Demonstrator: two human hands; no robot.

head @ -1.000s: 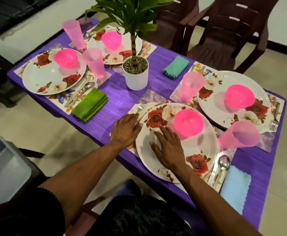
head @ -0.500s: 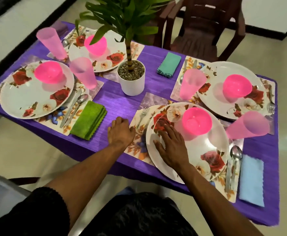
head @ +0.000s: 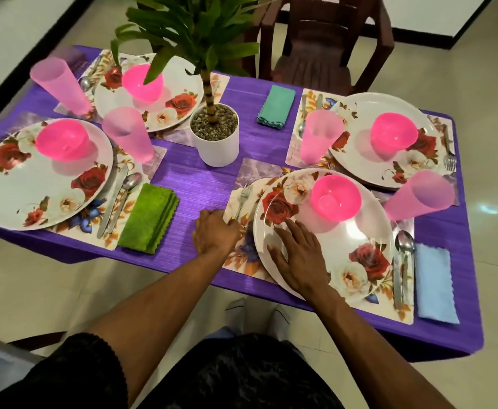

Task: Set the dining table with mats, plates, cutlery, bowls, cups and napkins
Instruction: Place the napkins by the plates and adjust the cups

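Purple-covered dining table (head: pixel 200 178) on a pale tile floor, brown chair (head: pixel 318 39) behind it. Landmark: white potted plant (head: pixel 214 134) at table centre. Four floral plates, each with a pink bowl and pink cup, sit around the pot. Nearest plate (head: pixel 339 246) lies right-front of the pot on a floral mat (head: pixel 242 255); its pink bowl (head: pixel 335 197) rests on the plate's far half, pink cup (head: pixel 419 199) further right. Right hand (head: pixel 299 256) lies flat, fingers spread, on the plate's near-left part, gripping nothing. Left hand (head: pixel 215 233) is curled closed at the mat's left edge, front of the pot; cannot tell if it pinches the mat. Green napkin (head: pixel 149 218) left-front of the pot, teal napkin (head: pixel 276 107) right-behind it, blue napkin (head: pixel 435 283) far right-front. Fork (head: pixel 242 199) lies on the mat left of the plate, spoon (head: pixel 404 261) right of it.
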